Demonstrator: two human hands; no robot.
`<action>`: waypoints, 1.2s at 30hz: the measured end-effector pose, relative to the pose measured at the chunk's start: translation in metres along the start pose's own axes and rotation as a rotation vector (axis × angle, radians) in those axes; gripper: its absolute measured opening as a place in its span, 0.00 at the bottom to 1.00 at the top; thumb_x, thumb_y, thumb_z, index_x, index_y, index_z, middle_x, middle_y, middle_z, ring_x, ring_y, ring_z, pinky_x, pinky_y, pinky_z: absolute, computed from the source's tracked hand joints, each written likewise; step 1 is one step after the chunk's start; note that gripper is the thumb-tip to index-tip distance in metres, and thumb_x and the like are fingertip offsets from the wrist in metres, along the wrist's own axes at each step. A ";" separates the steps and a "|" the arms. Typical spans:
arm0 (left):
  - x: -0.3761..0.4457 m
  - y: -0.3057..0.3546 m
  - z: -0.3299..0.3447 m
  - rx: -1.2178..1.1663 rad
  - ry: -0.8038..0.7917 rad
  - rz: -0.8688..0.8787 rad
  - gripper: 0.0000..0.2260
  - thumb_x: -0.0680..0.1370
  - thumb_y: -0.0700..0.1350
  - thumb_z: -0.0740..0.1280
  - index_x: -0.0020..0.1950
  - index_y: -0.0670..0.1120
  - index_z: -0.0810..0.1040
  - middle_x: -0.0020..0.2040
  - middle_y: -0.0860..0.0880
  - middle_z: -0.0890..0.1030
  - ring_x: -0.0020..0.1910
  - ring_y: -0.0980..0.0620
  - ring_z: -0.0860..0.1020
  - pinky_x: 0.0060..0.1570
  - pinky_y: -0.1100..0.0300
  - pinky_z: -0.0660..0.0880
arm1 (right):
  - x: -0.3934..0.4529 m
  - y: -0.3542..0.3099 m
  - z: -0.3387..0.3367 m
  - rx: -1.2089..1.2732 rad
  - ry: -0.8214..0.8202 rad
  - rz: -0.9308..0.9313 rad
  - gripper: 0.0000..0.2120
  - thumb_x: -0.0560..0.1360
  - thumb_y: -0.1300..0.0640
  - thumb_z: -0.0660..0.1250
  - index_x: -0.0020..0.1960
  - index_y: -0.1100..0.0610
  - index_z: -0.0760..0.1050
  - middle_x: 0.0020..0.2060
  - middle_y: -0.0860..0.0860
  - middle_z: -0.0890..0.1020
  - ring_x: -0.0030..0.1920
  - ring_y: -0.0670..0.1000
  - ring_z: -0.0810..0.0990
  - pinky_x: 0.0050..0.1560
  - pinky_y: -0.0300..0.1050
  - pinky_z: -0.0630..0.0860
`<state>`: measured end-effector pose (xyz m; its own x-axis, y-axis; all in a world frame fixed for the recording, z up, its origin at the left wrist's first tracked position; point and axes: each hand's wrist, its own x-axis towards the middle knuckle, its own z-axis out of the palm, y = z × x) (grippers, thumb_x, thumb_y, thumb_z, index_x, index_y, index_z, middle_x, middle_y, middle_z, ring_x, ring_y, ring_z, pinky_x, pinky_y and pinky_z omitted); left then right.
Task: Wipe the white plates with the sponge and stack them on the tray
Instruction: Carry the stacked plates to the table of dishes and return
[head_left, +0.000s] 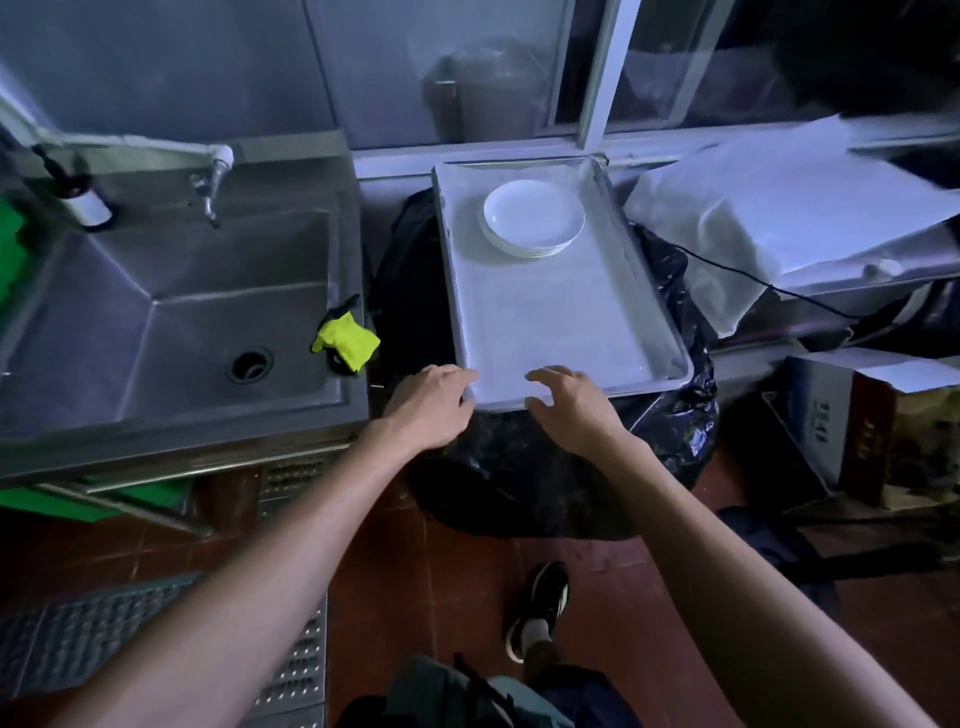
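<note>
A stack of white plates sits at the far end of the pale metal tray, which rests on a black plastic bag. The yellow sponge lies on the right rim of the steel sink. My left hand rests on the tray's near left corner, fingers fairly straight over the rim. My right hand hovers at the tray's near edge with fingers spread and loosely bent, thumb by the rim, holding nothing.
The steel sink with a tap stands to the left. White plastic sheeting covers a surface at the right, with a black cable and cardboard boxes below. My shoe stands on the red tiled floor.
</note>
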<state>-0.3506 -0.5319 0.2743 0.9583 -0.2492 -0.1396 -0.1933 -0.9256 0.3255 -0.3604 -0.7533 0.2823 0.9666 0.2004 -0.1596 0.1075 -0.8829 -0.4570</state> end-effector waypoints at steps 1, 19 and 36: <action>0.016 0.004 -0.001 -0.003 -0.004 -0.012 0.20 0.81 0.51 0.63 0.74 0.52 0.73 0.72 0.52 0.75 0.69 0.46 0.74 0.62 0.50 0.75 | 0.015 0.009 -0.006 -0.005 0.000 -0.005 0.20 0.81 0.51 0.63 0.72 0.52 0.72 0.71 0.51 0.73 0.67 0.58 0.72 0.66 0.53 0.71; 0.229 0.010 -0.016 -0.328 0.066 -0.246 0.22 0.82 0.49 0.65 0.76 0.49 0.71 0.75 0.51 0.72 0.73 0.50 0.72 0.71 0.56 0.70 | 0.247 0.104 -0.072 0.062 -0.017 -0.054 0.21 0.79 0.53 0.66 0.72 0.54 0.72 0.72 0.54 0.71 0.69 0.60 0.71 0.66 0.57 0.71; 0.386 -0.027 -0.013 -0.797 0.272 -0.489 0.24 0.80 0.45 0.68 0.77 0.49 0.71 0.74 0.52 0.73 0.73 0.53 0.70 0.73 0.51 0.66 | 0.403 0.129 -0.080 0.247 0.155 0.137 0.25 0.76 0.60 0.68 0.73 0.57 0.70 0.77 0.61 0.62 0.74 0.64 0.63 0.72 0.59 0.64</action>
<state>0.0270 -0.5996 0.2239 0.9302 0.2780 -0.2395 0.3420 -0.4202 0.8405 0.0620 -0.8205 0.2283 0.9941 0.0028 -0.1082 -0.0678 -0.7636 -0.6421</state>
